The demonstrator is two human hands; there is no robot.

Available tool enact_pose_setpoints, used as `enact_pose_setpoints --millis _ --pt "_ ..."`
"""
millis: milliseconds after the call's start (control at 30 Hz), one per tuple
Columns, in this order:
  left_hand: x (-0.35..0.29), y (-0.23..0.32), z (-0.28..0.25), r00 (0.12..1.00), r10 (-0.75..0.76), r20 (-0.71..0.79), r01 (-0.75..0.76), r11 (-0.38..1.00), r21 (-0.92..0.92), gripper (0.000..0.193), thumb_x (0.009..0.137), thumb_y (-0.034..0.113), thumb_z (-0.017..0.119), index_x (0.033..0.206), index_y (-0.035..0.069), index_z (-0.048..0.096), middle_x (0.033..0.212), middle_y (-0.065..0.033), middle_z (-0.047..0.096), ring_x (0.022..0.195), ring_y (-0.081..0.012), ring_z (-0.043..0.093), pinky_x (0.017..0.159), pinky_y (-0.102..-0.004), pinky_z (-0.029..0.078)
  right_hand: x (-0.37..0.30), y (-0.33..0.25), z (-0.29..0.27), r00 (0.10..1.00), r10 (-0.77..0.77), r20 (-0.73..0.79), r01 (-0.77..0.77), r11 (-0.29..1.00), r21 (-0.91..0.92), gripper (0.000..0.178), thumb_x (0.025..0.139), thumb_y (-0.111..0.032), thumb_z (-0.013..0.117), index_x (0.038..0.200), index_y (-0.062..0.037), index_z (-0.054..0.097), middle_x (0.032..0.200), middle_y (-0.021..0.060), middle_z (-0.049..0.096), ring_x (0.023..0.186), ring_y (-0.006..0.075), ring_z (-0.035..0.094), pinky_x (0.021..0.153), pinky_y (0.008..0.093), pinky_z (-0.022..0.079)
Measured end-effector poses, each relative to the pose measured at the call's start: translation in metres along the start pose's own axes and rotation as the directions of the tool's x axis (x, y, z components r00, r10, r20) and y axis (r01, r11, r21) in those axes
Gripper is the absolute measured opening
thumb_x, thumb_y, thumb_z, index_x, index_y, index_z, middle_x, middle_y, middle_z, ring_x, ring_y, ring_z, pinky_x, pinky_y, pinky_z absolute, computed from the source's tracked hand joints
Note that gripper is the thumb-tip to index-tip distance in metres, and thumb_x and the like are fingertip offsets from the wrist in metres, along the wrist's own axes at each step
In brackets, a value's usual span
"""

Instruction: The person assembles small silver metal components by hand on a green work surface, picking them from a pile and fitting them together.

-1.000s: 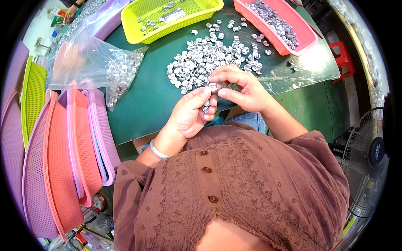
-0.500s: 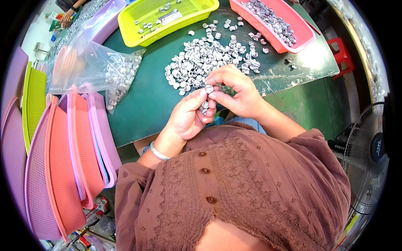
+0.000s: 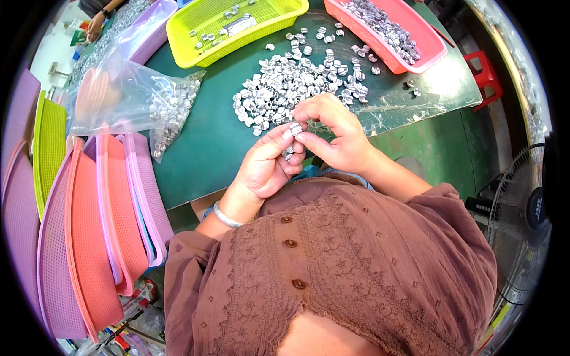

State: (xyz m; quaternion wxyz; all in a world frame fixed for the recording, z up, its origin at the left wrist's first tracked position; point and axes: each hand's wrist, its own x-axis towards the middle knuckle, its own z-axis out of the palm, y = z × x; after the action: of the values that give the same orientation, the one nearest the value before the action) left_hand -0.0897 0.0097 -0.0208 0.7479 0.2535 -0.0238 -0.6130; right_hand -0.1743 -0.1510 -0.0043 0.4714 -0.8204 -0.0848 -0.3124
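Between the fingertips of both hands is a small silvery ribbed metal piece point(image 3: 295, 128). My left hand point(image 3: 265, 164) pinches it from the left, and more such pieces point(image 3: 288, 153) lie in its curled fingers. From the right, my right hand point(image 3: 338, 133) closes thumb and fingers on the same piece. Just beyond the hands, a loose pile of similar metal pieces point(image 3: 273, 89) is spread on the green table point(image 3: 202, 169). The exact shape of the held piece is partly hidden by the fingers.
A yellow-green basket point(image 3: 205, 56) holding a few pieces and a pink basket point(image 3: 436, 56) full of them stand at the back. Left are a clear plastic bag point(image 3: 133, 118) of pieces and stacked baskets point(image 3: 89, 255). A fan point(image 3: 522, 207) and red stool point(image 3: 488, 77) are right.
The held piece is turned slightly between my fingertips. Both hands otherwise stay almost where they were.
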Motion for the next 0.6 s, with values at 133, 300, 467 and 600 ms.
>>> enact_pose_setpoints --millis 133,300,467,600 --pt "0.0010 -0.0013 0.0007 0.999 0.022 -0.023 -0.022 0.999 0.037 0.019 0.094 0.018 0.058 0.110 0.008 0.061 0.080 -0.0002 0.057 0.064 -0.0086 0.048 0.053 -0.0194 0.037 -0.0003 0.0004 -0.0031 0.999 -0.030 0.018 0.031 0.999 -0.015 0.018 0.075 0.000 0.068 0.091 -0.0048 0.061 0.096 0.0089 0.062 0.090 0.0244 0.057 0.080 0.0344 0.044" --pt "-0.0004 -0.0039 0.0032 0.992 0.064 -0.106 -0.053 0.994 0.096 0.021 0.093 0.016 0.058 0.112 0.007 0.061 0.080 0.0001 0.055 0.066 -0.0089 0.046 0.053 -0.0194 0.035 -0.0040 0.0020 -0.0054 1.000 0.010 0.026 -0.011 1.000 0.017 0.015 0.078 0.001 0.066 0.092 -0.0040 0.062 0.101 0.0105 0.062 0.093 0.0224 0.058 0.082 0.0325 0.045" --pt "-0.0009 -0.0045 0.0041 0.988 0.068 -0.140 -0.052 0.992 0.111 0.022 0.093 0.017 0.059 0.112 0.007 0.062 0.079 0.0005 0.055 0.065 -0.0077 0.045 0.054 -0.0190 0.036 -0.0057 0.0040 -0.0048 0.999 0.023 0.024 -0.024 0.999 0.032 0.015 0.079 0.001 0.066 0.093 -0.0041 0.062 0.102 0.0108 0.062 0.092 0.0218 0.059 0.081 0.0320 0.045" --pt "-0.0009 -0.0049 0.0039 0.985 0.070 -0.155 -0.051 0.991 0.124 0.023 0.093 0.018 0.059 0.113 0.007 0.061 0.079 0.0011 0.055 0.065 -0.0067 0.045 0.054 -0.0186 0.035 -0.0053 0.0031 -0.0036 0.999 0.046 0.015 -0.046 0.999 0.028 0.017 0.076 0.002 0.067 0.092 -0.0040 0.062 0.100 0.0103 0.063 0.093 0.0241 0.059 0.081 0.0334 0.046"
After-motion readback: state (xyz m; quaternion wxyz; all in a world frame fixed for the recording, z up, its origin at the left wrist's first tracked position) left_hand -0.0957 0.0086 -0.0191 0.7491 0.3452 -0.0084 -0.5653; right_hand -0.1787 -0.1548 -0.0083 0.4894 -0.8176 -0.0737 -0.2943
